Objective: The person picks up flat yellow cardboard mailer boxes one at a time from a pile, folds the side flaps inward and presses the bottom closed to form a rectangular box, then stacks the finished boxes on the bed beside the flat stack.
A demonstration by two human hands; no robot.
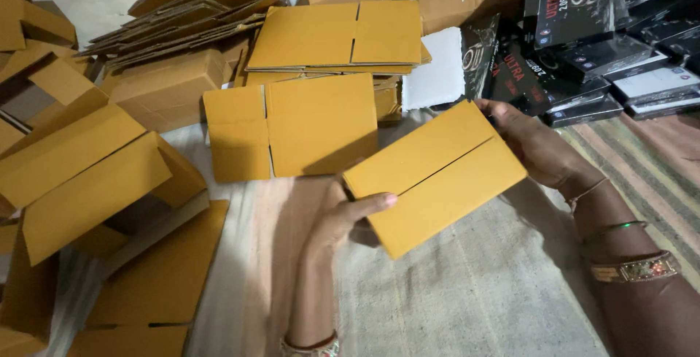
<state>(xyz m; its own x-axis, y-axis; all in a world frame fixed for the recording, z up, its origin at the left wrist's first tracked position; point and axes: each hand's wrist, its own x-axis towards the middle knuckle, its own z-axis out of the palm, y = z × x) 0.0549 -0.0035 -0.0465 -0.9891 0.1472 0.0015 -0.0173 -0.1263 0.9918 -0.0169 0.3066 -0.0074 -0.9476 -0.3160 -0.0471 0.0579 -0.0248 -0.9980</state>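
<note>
Two hands (350, 218) (536, 145), tilted cardboard box (435, 176)

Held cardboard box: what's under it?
Under the cardboard box: the left hand with its thumb on the near edge, and pale cloth below. The right hand grips the far end. Left fingers underneath are covered.

Small closed yellow-brown cardboard box (435, 176) held centre, between both hands. Just behind it, flattened yellow-brown cardboard blanks (292, 127), more stacked beyond (337, 36). Half-folded brown cardboard cartons (80, 175) heaped at left. Glossy black retail boxes with red and white print (583, 43) piled top right, seemingly shrink-wrapped.
</note>
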